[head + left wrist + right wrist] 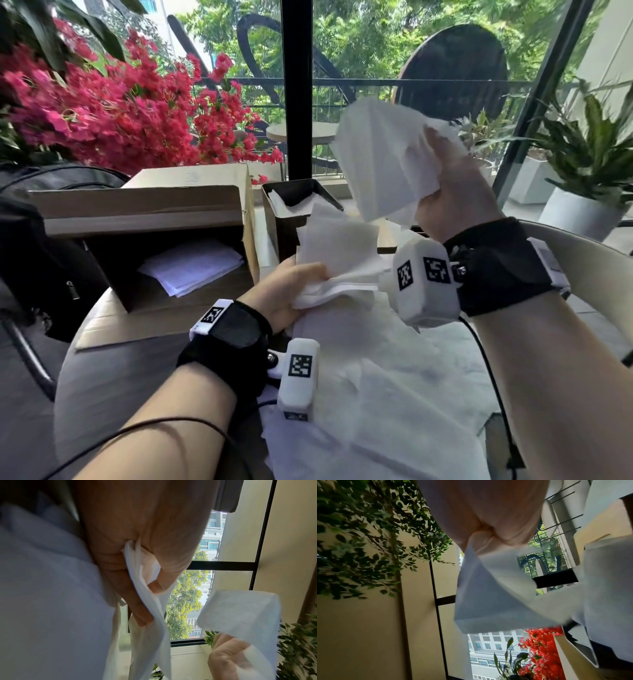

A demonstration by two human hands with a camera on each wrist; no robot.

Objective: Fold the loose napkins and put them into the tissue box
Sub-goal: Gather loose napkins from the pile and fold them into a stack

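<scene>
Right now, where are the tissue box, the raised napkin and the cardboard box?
tissue box (pixel 274 219), head view, on its dark front wall.
raised napkin (pixel 380 154), head view, on its flat middle.
cardboard box (pixel 191 180), head view, on its top panel.

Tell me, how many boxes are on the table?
2. A big cardboard box lies open on its side at the left, papers inside. A small dark tissue box stands right of it, napkins inside. Napkins may hide others.

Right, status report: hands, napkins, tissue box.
Left hand grips a napkin stack low over the pile. Right hand holds one napkin raised. Tissue box open, napkins inside; path clear.
</scene>
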